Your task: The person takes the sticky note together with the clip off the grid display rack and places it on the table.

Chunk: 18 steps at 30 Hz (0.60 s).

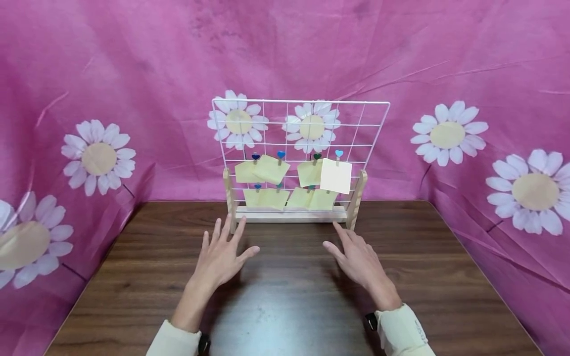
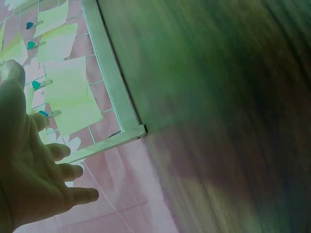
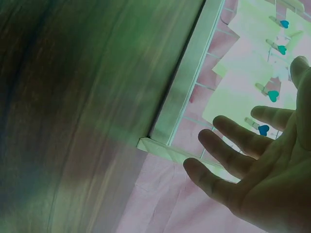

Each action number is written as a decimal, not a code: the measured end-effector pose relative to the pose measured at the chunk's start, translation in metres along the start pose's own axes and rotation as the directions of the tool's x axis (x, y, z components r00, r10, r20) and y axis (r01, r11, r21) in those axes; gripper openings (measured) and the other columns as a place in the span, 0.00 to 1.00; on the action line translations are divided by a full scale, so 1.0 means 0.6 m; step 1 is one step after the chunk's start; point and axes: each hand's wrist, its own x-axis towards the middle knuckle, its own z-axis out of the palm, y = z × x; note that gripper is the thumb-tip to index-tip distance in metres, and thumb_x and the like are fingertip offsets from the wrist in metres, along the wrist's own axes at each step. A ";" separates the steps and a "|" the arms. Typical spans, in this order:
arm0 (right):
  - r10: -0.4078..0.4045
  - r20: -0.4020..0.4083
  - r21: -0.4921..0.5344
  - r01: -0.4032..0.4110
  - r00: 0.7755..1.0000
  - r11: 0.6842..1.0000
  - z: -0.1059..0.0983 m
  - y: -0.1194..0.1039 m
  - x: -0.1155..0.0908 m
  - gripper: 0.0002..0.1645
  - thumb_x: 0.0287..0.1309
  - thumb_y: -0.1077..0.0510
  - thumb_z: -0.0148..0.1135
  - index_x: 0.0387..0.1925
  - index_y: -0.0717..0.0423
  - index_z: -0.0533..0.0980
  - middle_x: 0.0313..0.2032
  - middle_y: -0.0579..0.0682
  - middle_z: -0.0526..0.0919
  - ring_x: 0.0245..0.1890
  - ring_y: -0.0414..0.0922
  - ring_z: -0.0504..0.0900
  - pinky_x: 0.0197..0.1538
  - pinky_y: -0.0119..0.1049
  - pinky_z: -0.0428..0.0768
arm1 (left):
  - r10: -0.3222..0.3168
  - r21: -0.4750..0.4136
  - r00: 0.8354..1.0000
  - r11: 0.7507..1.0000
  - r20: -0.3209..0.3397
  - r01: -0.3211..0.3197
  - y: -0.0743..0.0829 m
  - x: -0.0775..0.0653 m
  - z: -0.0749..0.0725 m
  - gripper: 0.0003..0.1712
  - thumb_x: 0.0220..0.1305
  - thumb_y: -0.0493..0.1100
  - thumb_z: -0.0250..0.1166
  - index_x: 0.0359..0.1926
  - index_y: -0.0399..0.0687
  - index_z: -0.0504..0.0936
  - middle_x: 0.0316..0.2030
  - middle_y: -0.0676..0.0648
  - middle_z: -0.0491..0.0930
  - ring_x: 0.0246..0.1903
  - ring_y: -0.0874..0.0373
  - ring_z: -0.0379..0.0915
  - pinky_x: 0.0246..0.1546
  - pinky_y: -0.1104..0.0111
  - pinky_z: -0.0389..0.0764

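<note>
A white wire grid (image 1: 303, 102) stands upright in a pale wooden stand (image 1: 291, 216) at the table's back. Two rows of yellow sticky notes hang on it, some overlapping, held by small wooden clips with blue and green hearts. The upper right note (image 1: 336, 176) looks paler than the others and has a light blue heart clip (image 1: 339, 154). My left hand (image 1: 220, 259) is spread, palm down, in front of the stand's left foot. Before the right foot, my right hand (image 1: 359, 262) has its fingers extended. Both hold nothing. The wrist views show the fingers straight beside the notes.
Dark wood-grain tabletop (image 1: 276, 287) lies under both hands. A pink cloth (image 1: 285, 49) with big white daisies hangs behind the table and along both sides. Pale sleeves (image 1: 403, 329) and dark wrist bands show at both wrists.
</note>
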 end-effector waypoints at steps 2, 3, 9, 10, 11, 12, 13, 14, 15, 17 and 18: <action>0.001 0.007 0.013 -0.002 1.000 1.000 0.000 0.002 0.001 0.43 0.74 0.33 0.47 0.78 0.53 0.57 0.69 0.63 0.70 0.67 0.65 0.69 0.63 0.67 0.67 | -0.004 -0.007 1.000 1.000 0.008 0.004 0.000 0.001 0.001 0.52 0.67 0.79 0.44 0.81 0.59 0.46 0.80 0.38 0.40 0.77 0.35 0.30 0.70 0.33 0.39; 0.004 0.006 0.018 -0.004 1.000 1.000 -0.001 0.003 0.001 0.43 0.74 0.33 0.47 0.78 0.53 0.57 0.69 0.63 0.70 0.67 0.65 0.68 0.63 0.67 0.67 | -0.006 -0.007 1.000 1.000 0.008 0.006 0.000 0.000 0.001 0.52 0.67 0.79 0.44 0.81 0.59 0.45 0.80 0.38 0.40 0.77 0.36 0.30 0.70 0.33 0.39; 0.017 -0.006 0.038 -0.017 1.000 0.999 -0.005 0.011 -0.002 0.43 0.74 0.33 0.48 0.77 0.54 0.59 0.68 0.65 0.70 0.66 0.66 0.69 0.61 0.67 0.69 | -0.016 -0.011 1.000 1.000 -0.007 0.016 -0.002 0.004 -0.003 0.53 0.66 0.80 0.45 0.81 0.58 0.47 0.80 0.38 0.40 0.77 0.36 0.30 0.70 0.34 0.39; 0.019 -0.006 0.039 -0.019 1.000 0.999 -0.006 0.013 -0.003 0.43 0.74 0.32 0.47 0.77 0.54 0.59 0.68 0.65 0.70 0.66 0.66 0.69 0.61 0.67 0.69 | -0.013 -0.011 1.000 1.000 -0.008 0.013 -0.001 0.005 -0.003 0.53 0.66 0.80 0.45 0.81 0.58 0.48 0.80 0.38 0.41 0.77 0.36 0.31 0.70 0.34 0.40; 0.023 -0.006 0.039 -0.023 1.000 0.999 -0.007 0.015 -0.004 0.44 0.73 0.32 0.46 0.77 0.54 0.59 0.68 0.66 0.70 0.66 0.66 0.69 0.60 0.67 0.69 | -0.011 -0.011 1.000 1.000 -0.008 0.011 -0.001 0.005 -0.003 0.53 0.65 0.81 0.45 0.81 0.59 0.48 0.80 0.39 0.42 0.77 0.36 0.32 0.71 0.34 0.40; 0.027 -0.009 0.039 -0.026 1.000 0.999 -0.009 0.016 -0.005 0.44 0.73 0.31 0.46 0.77 0.54 0.59 0.67 0.66 0.70 0.65 0.66 0.70 0.60 0.67 0.70 | -0.008 -0.010 1.000 1.000 -0.010 0.008 0.000 0.005 -0.002 0.54 0.65 0.81 0.45 0.81 0.59 0.48 0.80 0.39 0.43 0.77 0.37 0.33 0.71 0.34 0.41; 0.028 -0.012 0.037 -0.027 1.000 0.999 -0.011 0.018 -0.005 0.44 0.73 0.31 0.46 0.77 0.55 0.60 0.67 0.66 0.71 0.65 0.66 0.70 0.60 0.67 0.70 | -0.004 -0.011 1.000 1.000 -0.013 0.003 0.001 0.006 -0.002 0.54 0.64 0.81 0.45 0.81 0.60 0.48 0.80 0.39 0.44 0.77 0.37 0.34 0.71 0.34 0.42; 0.028 -0.015 0.035 -0.028 0.999 0.999 -0.014 0.019 -0.005 0.44 0.73 0.31 0.47 0.76 0.55 0.60 0.67 0.66 0.71 0.65 0.66 0.70 0.59 0.67 0.70 | 0.001 -0.015 1.000 1.000 -0.019 -0.001 0.002 0.006 -0.001 0.54 0.64 0.81 0.46 0.81 0.59 0.49 0.80 0.39 0.45 0.77 0.37 0.36 0.70 0.34 0.43; 0.028 -0.020 0.030 -0.028 0.999 0.999 -0.016 0.021 -0.005 0.43 0.73 0.32 0.48 0.76 0.56 0.61 0.66 0.67 0.71 0.64 0.66 0.70 0.59 0.67 0.70 | 0.004 -0.018 1.000 1.000 -0.025 -0.004 0.003 0.006 -0.001 0.55 0.63 0.81 0.47 0.81 0.59 0.50 0.80 0.40 0.45 0.77 0.38 0.37 0.70 0.34 0.45; 0.031 -0.043 0.020 -0.030 0.999 0.999 -0.022 0.025 -0.004 0.41 0.73 0.35 0.52 0.74 0.57 0.63 0.65 0.67 0.73 0.64 0.66 0.71 0.58 0.67 0.71 | 0.010 -0.024 0.999 1.000 -0.033 -0.011 0.006 0.008 0.000 0.55 0.62 0.82 0.49 0.81 0.59 0.51 0.80 0.43 0.42 0.77 0.39 0.39 0.70 0.34 0.47; 0.031 -0.058 0.016 -0.030 0.998 0.999 -0.025 0.027 -0.002 0.40 0.73 0.37 0.54 0.74 0.58 0.64 0.64 0.66 0.73 0.63 0.66 0.72 0.58 0.67 0.72 | 0.014 -0.024 0.999 1.000 -0.042 -0.015 0.008 0.009 0.000 0.56 0.61 0.82 0.50 0.81 0.58 0.52 0.81 0.45 0.41 0.77 0.39 0.41 0.69 0.34 0.49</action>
